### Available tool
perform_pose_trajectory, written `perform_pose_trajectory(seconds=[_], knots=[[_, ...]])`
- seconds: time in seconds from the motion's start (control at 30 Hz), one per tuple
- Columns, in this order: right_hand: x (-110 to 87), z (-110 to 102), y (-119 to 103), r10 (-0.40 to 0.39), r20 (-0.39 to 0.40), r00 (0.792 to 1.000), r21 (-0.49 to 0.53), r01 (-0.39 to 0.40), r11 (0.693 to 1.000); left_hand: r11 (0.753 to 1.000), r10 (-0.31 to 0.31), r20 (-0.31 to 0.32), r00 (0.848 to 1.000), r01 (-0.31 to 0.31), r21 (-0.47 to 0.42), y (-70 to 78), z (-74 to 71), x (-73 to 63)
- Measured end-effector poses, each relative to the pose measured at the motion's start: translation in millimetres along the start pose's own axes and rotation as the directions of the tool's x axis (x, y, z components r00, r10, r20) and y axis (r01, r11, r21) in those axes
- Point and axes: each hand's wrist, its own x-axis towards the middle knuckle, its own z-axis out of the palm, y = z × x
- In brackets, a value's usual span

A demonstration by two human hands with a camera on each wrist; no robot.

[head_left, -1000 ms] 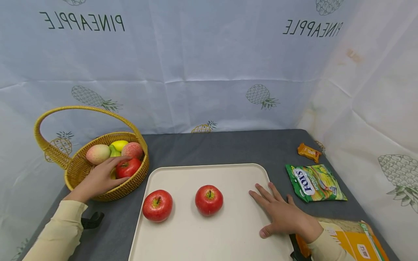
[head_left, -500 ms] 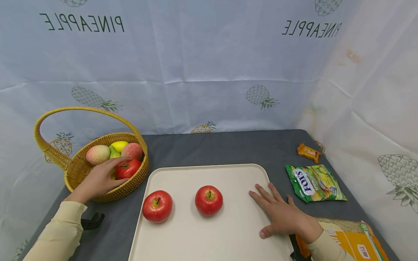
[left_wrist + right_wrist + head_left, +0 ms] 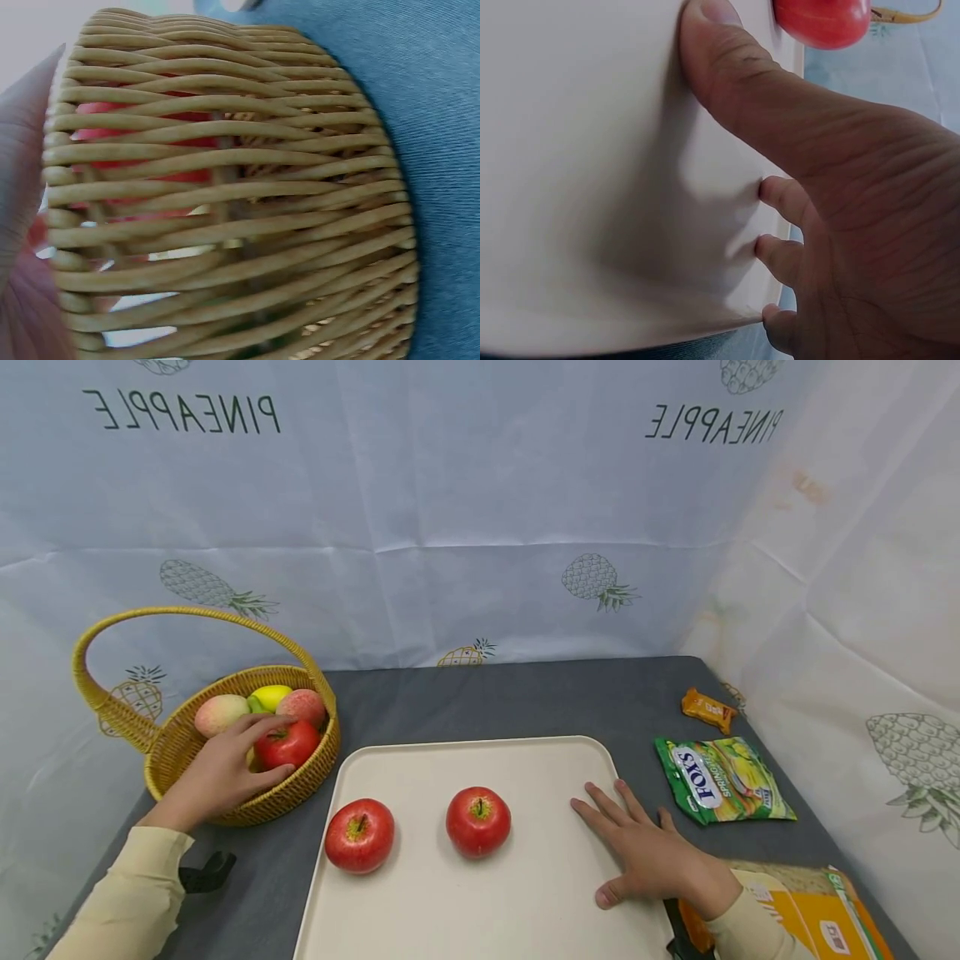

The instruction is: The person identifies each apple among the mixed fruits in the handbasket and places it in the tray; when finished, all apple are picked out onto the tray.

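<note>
My left hand (image 3: 225,770) reaches over the near rim of a yellow wicker basket (image 3: 168,768) and holds a red apple (image 3: 287,745), thumb on its near side and fingers on its far side. In the left wrist view the basket's woven wall (image 3: 225,165) hides most of that grip; red shows through the gaps. Two more red apples, a left one (image 3: 359,836) and a middle one (image 3: 477,822), sit on a cream tray (image 3: 480,910). My right hand (image 3: 652,860) rests with spread fingers at the tray's right side, its fingertips (image 3: 769,187) touching the surface.
Peach-like fruits (image 3: 222,715) and a yellow lemon-like fruit (image 3: 272,697) share the basket, under its tall arched handle (image 3: 187,611). To the tray's right lie a green Fox's packet (image 3: 723,779), an orange wrapped snack (image 3: 708,710) and a yellow-orange bag (image 3: 806,906).
The apple in the basket has shifted slightly left with my left hand, whose fingers arch more over it. My right hand and the two apples on the tray have stayed in place.
</note>
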Motion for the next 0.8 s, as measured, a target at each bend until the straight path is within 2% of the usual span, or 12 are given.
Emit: perform_pose_trajectory(seconds=[0.1, 0.3, 0.53, 0.67, 0.8], knots=[[-0.5, 0, 0, -0.001, 0.001, 1.0, 0.0, 0.001, 1.0, 1.0, -0.002, -0.025, 1.0, 0.002, 0.005, 5.3, -4.8, 2.2], [0.1, -1, 0, 0.001, -0.001, 1.0, -0.011, -0.001, 1.0, 0.997, 0.074, -0.117, 0.99, -0.074, 0.005, 20.5, -12.5, 10.5], [0.2, 0, 1, 0.002, -0.001, 1.0, -0.018, -0.002, 1.0, 0.984, 0.164, -0.19, 0.968, -0.173, -0.036, 60.3, -19.5, 26.7], [0.3, 0, 2, -0.004, 0.004, 1.0, -0.019, 0.004, 1.0, 0.959, 0.255, -0.196, 0.947, -0.274, -0.075, 85.5, -16.6, 40.8], [-0.4, -1, 1, -0.013, 0.005, 1.0, -0.016, 0.014, 1.0, 0.913, 0.356, -0.168, 0.919, -0.38, -0.146, 112.5, -8.5, 57.6]])
